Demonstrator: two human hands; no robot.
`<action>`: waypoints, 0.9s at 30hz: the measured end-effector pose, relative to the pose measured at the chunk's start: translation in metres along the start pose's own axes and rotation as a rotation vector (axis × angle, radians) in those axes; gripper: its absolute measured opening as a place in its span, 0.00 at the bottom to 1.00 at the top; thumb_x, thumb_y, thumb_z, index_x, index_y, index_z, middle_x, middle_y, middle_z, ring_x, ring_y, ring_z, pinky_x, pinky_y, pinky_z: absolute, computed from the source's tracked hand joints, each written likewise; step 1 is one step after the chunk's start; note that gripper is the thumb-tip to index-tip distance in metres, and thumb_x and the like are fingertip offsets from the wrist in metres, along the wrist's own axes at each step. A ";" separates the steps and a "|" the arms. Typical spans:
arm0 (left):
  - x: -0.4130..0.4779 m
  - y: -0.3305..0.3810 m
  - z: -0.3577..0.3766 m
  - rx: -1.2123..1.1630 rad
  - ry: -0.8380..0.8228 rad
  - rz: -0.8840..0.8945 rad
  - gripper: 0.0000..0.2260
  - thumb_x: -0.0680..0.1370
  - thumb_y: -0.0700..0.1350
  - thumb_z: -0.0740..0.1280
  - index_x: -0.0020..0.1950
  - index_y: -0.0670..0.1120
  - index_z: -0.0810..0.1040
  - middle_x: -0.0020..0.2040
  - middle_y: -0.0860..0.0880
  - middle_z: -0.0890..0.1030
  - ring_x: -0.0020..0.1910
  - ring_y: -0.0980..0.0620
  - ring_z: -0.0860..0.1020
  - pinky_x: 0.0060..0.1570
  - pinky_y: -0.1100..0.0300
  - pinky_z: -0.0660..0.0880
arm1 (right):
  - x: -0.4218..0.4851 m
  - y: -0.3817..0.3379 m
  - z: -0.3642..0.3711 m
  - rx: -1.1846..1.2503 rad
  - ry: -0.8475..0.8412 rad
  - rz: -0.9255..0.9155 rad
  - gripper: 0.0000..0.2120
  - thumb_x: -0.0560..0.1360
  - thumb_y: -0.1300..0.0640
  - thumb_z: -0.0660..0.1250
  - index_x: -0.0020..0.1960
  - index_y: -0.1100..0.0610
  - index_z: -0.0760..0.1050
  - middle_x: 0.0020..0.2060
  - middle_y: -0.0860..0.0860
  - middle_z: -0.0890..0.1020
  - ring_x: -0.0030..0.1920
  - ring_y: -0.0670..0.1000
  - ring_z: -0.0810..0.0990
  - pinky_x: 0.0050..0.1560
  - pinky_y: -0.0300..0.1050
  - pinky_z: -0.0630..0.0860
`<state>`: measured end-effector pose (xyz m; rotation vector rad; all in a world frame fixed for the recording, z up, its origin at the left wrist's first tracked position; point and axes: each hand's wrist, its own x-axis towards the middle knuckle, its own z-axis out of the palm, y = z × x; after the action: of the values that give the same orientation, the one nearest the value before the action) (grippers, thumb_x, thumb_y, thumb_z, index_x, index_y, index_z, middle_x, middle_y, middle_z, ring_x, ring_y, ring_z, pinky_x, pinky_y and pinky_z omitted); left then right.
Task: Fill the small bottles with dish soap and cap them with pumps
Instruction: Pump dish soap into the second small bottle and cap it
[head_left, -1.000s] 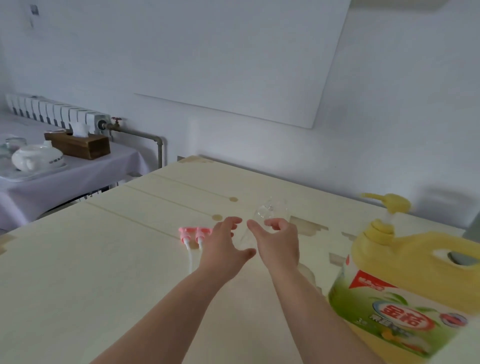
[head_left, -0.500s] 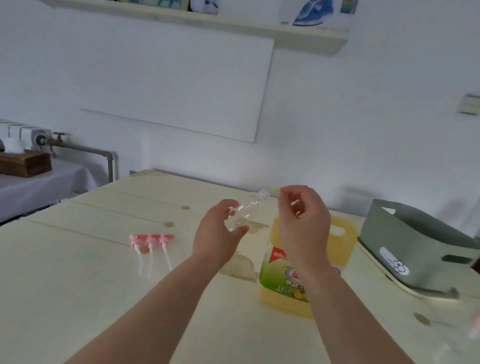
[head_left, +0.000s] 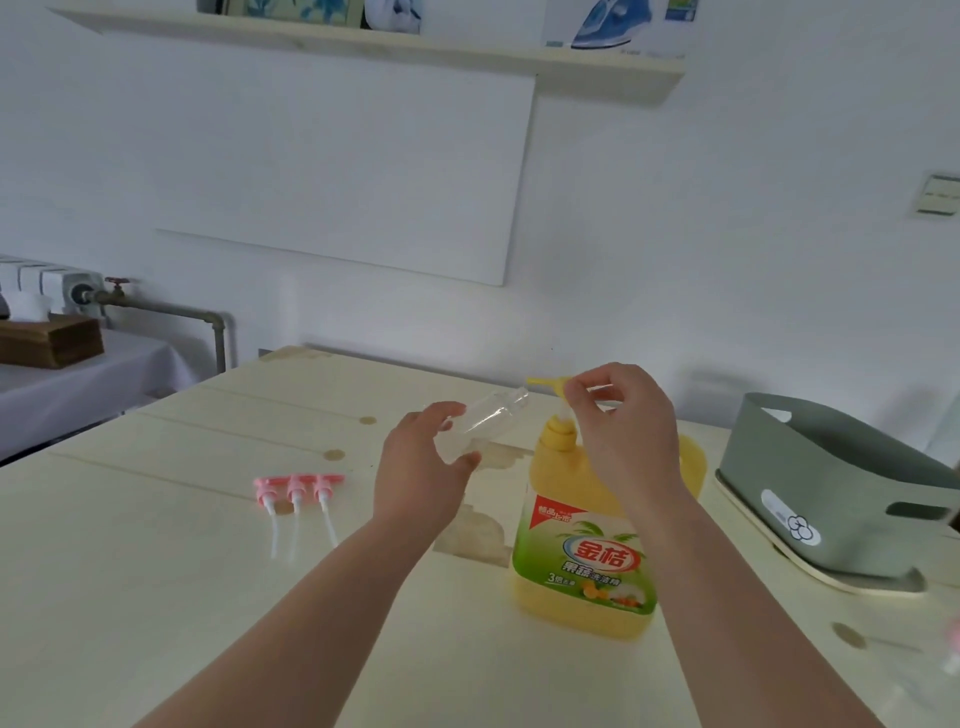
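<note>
Past the dish soap jug (head_left: 582, 564) on the desk (head_left: 156, 571), three pink pumps (head_left: 297, 488) lying left of it, my left hand (head_left: 423, 460) curls its fingers (head_left: 445, 411) round the tilted small bottle (head_left: 488, 417), neck toward the yellow pump head (head_left: 545, 383) my right hand (head_left: 621, 418) pinches.

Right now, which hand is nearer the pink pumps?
Left. Left hand, gripping the bottle, is right of the pink pumps; right hand is farther, over the soap jug.
</note>
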<state>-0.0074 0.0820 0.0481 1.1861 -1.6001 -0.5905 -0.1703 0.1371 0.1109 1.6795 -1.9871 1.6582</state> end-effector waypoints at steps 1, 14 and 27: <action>0.000 -0.004 0.000 0.007 0.007 -0.015 0.20 0.72 0.42 0.73 0.60 0.56 0.75 0.53 0.56 0.74 0.59 0.56 0.73 0.52 0.64 0.65 | 0.000 0.000 0.001 -0.003 -0.011 0.011 0.04 0.77 0.49 0.67 0.44 0.48 0.75 0.45 0.41 0.78 0.46 0.40 0.77 0.48 0.42 0.73; 0.008 -0.002 0.003 -0.114 0.007 0.014 0.20 0.72 0.41 0.73 0.58 0.60 0.73 0.55 0.57 0.75 0.58 0.59 0.72 0.53 0.65 0.65 | 0.008 0.003 0.006 -0.037 -0.009 0.031 0.10 0.76 0.48 0.66 0.40 0.51 0.72 0.41 0.45 0.80 0.42 0.44 0.76 0.38 0.39 0.69; 0.007 0.004 0.008 -0.133 0.008 0.077 0.20 0.72 0.40 0.73 0.57 0.60 0.74 0.53 0.59 0.74 0.56 0.61 0.73 0.55 0.64 0.69 | 0.008 0.003 0.007 -0.133 -0.040 0.005 0.10 0.76 0.51 0.66 0.37 0.51 0.71 0.39 0.45 0.78 0.42 0.48 0.76 0.40 0.43 0.70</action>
<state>-0.0166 0.0763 0.0516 1.0233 -1.5671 -0.6318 -0.1715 0.1264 0.1110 1.6757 -2.0701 1.4683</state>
